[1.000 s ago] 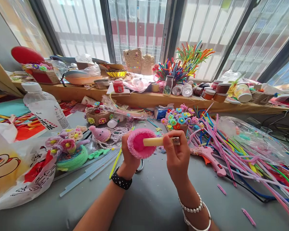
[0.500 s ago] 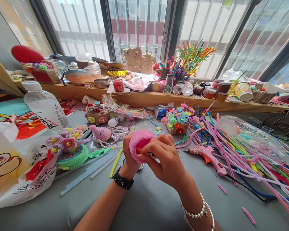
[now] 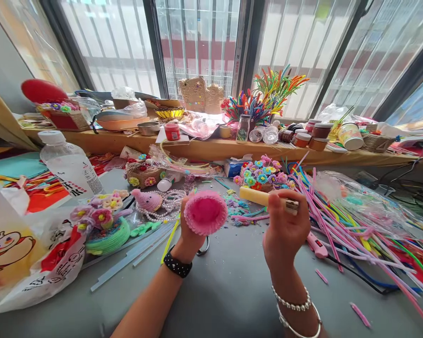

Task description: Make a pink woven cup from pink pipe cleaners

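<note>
My left hand (image 3: 189, 237) is closed round a pink fuzzy cup (image 3: 206, 212), whose round opening and hollow inside face me. To the right, my right hand (image 3: 286, 225) grips a pale yellow stick (image 3: 254, 195) between thumb and fingers. Its other end, at the fingers, looks patterned, and I cannot make out what kind of tool it is. The two hands are apart. Below my right hand lies a pink hot glue gun (image 3: 317, 245), partly hidden by it. Behind the cup sits a small pink fuzzy figure (image 3: 147, 199) beside strings of pearl beads (image 3: 169, 201).
Pipe cleaners (image 3: 333, 220) spread over the right side. A basket of fuzzy flowers (image 3: 262, 173) stands at the back. Clear glue sticks (image 3: 134, 251), a green flower pot (image 3: 109, 234), a water bottle (image 3: 70, 164) and a plastic bag (image 3: 38, 277) are on the left. Jars line the windowsill.
My right hand has come out of the cup's opening and moved right with the yellow stick, now over part of the glue gun. The cup's opening has turned towards me.
</note>
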Motion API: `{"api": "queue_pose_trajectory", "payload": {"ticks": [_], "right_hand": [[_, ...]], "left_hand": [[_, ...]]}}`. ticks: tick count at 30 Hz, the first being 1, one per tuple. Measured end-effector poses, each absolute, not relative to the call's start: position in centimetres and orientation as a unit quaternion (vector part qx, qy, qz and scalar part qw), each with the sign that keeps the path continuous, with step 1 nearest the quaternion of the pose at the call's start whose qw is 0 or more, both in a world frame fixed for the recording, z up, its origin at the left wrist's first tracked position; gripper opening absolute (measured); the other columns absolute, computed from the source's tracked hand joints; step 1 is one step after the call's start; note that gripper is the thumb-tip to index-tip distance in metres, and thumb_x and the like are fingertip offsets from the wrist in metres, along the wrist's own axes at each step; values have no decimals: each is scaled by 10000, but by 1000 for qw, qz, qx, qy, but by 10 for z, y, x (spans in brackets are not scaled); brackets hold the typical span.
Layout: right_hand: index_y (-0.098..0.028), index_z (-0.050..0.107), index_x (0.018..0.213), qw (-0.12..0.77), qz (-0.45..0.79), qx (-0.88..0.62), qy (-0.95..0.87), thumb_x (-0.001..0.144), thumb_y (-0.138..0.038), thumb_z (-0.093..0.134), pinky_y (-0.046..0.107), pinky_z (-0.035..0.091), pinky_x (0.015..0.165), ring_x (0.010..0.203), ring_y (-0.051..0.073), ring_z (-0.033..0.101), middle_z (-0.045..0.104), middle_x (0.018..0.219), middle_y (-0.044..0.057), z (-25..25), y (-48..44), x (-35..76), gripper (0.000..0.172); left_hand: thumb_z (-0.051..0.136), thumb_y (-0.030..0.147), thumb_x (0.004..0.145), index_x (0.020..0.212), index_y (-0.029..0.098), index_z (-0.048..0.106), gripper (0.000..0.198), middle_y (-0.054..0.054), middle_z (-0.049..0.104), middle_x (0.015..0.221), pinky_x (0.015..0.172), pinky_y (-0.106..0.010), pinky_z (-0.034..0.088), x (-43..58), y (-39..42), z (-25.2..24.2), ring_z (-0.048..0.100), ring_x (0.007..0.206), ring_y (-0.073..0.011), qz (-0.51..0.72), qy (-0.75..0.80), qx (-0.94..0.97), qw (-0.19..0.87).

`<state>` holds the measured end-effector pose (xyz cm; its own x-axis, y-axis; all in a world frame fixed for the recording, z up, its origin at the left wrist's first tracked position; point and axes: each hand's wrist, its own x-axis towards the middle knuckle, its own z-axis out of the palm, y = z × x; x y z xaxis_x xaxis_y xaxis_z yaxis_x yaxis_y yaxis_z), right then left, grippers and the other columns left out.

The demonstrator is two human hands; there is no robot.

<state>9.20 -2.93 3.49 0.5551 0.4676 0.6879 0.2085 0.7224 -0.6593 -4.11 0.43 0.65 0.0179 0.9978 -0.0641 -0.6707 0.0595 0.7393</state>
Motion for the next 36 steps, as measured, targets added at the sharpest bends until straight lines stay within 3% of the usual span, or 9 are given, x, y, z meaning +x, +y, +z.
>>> {"api": "queue_pose_trajectory", "payload": {"ticks": [3,6,11,14,16,20,25,31,36], "right_hand": [[-201,514,830,787,165,-424,-417,730,-347,611,208,368,473,560,87,482,526,748,-10,33,-22,108,202],[-195,522,852,710,234,-486,-454,691,-394,637,192,324,430,511,76,435,504,685,-29,24,-23,124,281],[-170,519,614,368,294,-587,-658,712,-422,584,212,282,433,480,92,399,455,516,-40,3,-34,148,278],[-176,486,514,182,199,-641,-719,702,-352,596,231,244,442,475,110,426,504,491,-15,-5,-37,154,280],[-176,517,533,120,132,-670,-721,689,-307,618,241,261,466,533,147,505,583,560,26,-7,-36,156,228],[-148,598,727,128,75,-722,-676,707,-369,629,263,323,508,682,237,604,655,707,109,-1,-34,157,224],[-163,596,858,270,186,-653,-682,828,-476,438,243,357,511,582,169,588,627,607,27,15,-38,144,351],[-159,562,666,272,165,-632,-706,808,-230,442,228,298,481,493,125,507,602,547,12,14,-34,130,199],[-171,520,514,169,175,-659,-712,746,-185,467,230,274,455,450,122,497,587,481,21,12,-30,134,238]], "left_hand": [[475,507,723,783,144,639,403,-61,658,682,632,-315,493,-39,2,15,622,743,-223,571,280,266,724],[455,496,745,873,152,645,414,-83,677,734,662,-344,497,-39,3,20,632,777,-242,521,284,279,755],[469,402,782,938,154,629,334,-103,677,894,652,-338,506,-39,6,16,634,810,-239,492,319,266,765],[494,437,776,960,137,625,375,-117,654,992,716,-351,510,-40,6,13,629,846,-237,475,301,257,786],[505,455,770,973,129,622,402,-120,643,1016,757,-358,506,-41,6,13,621,876,-238,464,286,254,799],[553,369,759,924,163,626,274,-78,656,957,706,-362,524,-40,5,11,625,827,-220,461,286,278,792],[552,341,759,904,179,624,229,-73,657,903,620,-344,527,-34,2,7,622,725,-194,424,340,329,772],[520,474,749,906,161,638,370,-116,651,887,629,-364,506,-28,1,-1,618,712,-216,344,367,383,775],[629,381,694,865,175,584,271,-67,628,890,699,-252,434,-29,8,-8,593,809,-172,514,452,463,563]]}}
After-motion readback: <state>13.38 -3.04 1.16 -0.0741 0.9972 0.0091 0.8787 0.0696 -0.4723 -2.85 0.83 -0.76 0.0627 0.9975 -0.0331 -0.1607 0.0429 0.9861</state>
